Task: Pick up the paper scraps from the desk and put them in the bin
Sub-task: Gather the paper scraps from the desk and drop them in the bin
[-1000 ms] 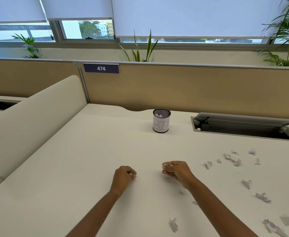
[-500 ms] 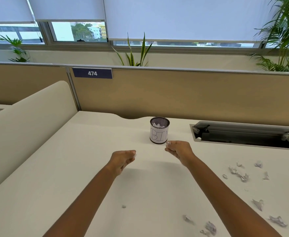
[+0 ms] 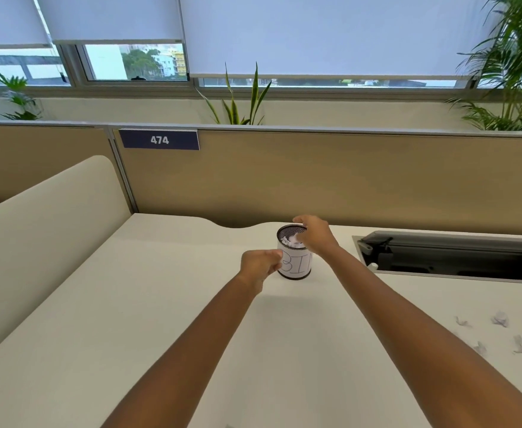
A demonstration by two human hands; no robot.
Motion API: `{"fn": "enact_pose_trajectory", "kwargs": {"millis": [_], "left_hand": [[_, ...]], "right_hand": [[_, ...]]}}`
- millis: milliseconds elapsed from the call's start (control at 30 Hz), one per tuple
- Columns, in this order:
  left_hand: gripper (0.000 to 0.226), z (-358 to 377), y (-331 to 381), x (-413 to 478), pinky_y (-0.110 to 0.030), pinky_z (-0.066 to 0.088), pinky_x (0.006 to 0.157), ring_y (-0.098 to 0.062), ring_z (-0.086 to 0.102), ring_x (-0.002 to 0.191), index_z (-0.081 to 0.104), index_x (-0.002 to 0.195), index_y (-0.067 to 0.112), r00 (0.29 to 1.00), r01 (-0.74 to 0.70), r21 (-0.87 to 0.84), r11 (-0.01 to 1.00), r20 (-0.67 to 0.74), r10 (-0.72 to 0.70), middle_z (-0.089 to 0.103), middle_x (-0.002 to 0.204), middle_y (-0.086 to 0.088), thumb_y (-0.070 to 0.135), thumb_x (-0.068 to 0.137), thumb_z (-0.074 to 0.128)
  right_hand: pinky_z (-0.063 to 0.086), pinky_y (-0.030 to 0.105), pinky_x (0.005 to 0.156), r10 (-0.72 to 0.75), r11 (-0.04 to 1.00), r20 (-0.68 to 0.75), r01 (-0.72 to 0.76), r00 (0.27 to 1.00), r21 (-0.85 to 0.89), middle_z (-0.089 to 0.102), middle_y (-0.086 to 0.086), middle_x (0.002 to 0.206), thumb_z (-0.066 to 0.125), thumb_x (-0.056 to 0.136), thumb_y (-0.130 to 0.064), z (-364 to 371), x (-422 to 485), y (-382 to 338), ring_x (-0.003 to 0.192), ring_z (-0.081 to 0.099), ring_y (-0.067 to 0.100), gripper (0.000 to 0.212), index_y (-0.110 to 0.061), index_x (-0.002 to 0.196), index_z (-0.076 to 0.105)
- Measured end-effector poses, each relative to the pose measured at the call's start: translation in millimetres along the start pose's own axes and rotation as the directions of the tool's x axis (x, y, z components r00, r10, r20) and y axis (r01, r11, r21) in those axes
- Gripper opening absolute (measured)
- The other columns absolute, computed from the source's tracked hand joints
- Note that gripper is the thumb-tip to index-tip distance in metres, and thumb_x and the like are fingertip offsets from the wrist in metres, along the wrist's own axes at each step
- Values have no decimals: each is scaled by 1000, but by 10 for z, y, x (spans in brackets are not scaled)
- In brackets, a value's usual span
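Note:
The bin (image 3: 296, 268) is a small black mesh cup with a white label reading "BIN", standing at the back of the white desk (image 3: 129, 319). White scraps fill its top. My right hand (image 3: 315, 233) hovers over its rim with the fingers spread, and white paper sits just beneath them inside the cup. My left hand (image 3: 258, 265) is a closed fist touching the bin's left side; the scrap it took earlier is hidden inside it. Several crumpled paper scraps (image 3: 499, 319) lie on the desk at the far right.
An open cable tray (image 3: 454, 257) is sunk into the desk right of the bin. A tan partition (image 3: 315, 180) runs behind it, and a curved cream divider (image 3: 43, 217) bounds the desk on the left.
Both hands moved forward from the middle of the desk to the bin. The right hand rose over the rim and its fingers spread; the left fist stopped beside the bin.

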State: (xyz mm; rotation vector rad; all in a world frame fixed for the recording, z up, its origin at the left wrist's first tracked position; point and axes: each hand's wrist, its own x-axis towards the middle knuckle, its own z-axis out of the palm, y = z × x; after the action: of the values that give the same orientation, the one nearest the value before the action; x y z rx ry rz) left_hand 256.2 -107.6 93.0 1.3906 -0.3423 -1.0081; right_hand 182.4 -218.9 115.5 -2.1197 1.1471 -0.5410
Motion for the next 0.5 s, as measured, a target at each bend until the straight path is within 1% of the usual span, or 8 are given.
{"fn": "enact_pose_trajectory", "kwargs": {"millis": [33, 100, 200, 267, 333, 400, 433, 500], "left_hand": [[30, 47, 32, 53, -9, 54, 54, -14, 54, 67, 54, 116, -21, 1000, -21, 10, 1000, -3, 21, 58, 77, -8, -11, 87, 55], [28, 146, 98, 159, -7, 50, 49, -11, 52, 62, 57, 115, -18, 997, -75, 70, 995, -28, 77, 60, 79, -9, -12, 87, 55], [26, 303, 163, 327, -14, 48, 63, -10, 56, 55, 62, 111, -14, 981, -171, 228, 958, -53, 188, 60, 77, -9, -12, 86, 55], [26, 420, 189, 422, -23, 50, 73, -14, 57, 59, 64, 110, -14, 973, -207, 305, 930, -39, 229, 59, 77, -10, -10, 86, 55], [27, 535, 220, 473, -31, 51, 86, -21, 58, 72, 63, 113, -12, 973, -212, 352, 912, -6, 229, 66, 88, -16, -8, 87, 55], [33, 640, 246, 506, -38, 47, 102, -31, 61, 104, 59, 121, -7, 979, -199, 407, 892, 32, 204, 63, 119, -22, -6, 89, 54], [38, 680, 257, 515, -40, 44, 106, -33, 55, 118, 54, 127, -3, 980, -194, 440, 877, 52, 191, 56, 131, -21, -5, 90, 53], [44, 713, 262, 518, -42, 38, 111, -31, 45, 131, 48, 134, 1, 977, -209, 490, 846, 78, 196, 48, 141, -17, -5, 91, 49]], "right_hand": [[36, 29, 103, -33, 999, -22, 33, 999, 5, 53, 13, 135, 48, 83, 11, -13, -20, 34, 127, 45, 26, 45, -3, 125, 53], [38, 32, 103, -65, 997, -112, 70, 992, 40, 54, 15, 133, 44, 81, 15, -44, -108, 129, 124, 48, 29, 48, -4, 124, 54], [41, 41, 104, -21, 992, -222, 48, 975, 117, 54, 18, 130, 41, 81, 16, -32, -330, 388, 119, 51, 32, 47, -4, 120, 56], [42, 40, 104, 22, 996, -191, -6, 981, 84, 52, 17, 130, 41, 83, 14, 20, -534, 613, 119, 51, 31, 44, -6, 120, 56], [40, 34, 103, 45, 996, -55, -49, 997, -81, 50, 13, 132, 44, 88, 7, 109, -746, 859, 121, 50, 27, 39, -9, 122, 54], [40, 29, 99, 69, 958, 76, -45, 995, -282, 50, 9, 132, 44, 91, 0, 209, -952, 1074, 121, 49, 23, 36, -13, 124, 53], [41, 29, 98, 75, 938, 106, -34, 992, -345, 50, 8, 131, 42, 92, -2, 250, -1048, 1143, 120, 49, 22, 36, -14, 124, 52], [43, 28, 94, 68, 914, 101, -22, 992, -405, 50, 4, 131, 37, 92, -4, 295, -1204, 1214, 119, 48, 20, 38, -16, 126, 50]]}}
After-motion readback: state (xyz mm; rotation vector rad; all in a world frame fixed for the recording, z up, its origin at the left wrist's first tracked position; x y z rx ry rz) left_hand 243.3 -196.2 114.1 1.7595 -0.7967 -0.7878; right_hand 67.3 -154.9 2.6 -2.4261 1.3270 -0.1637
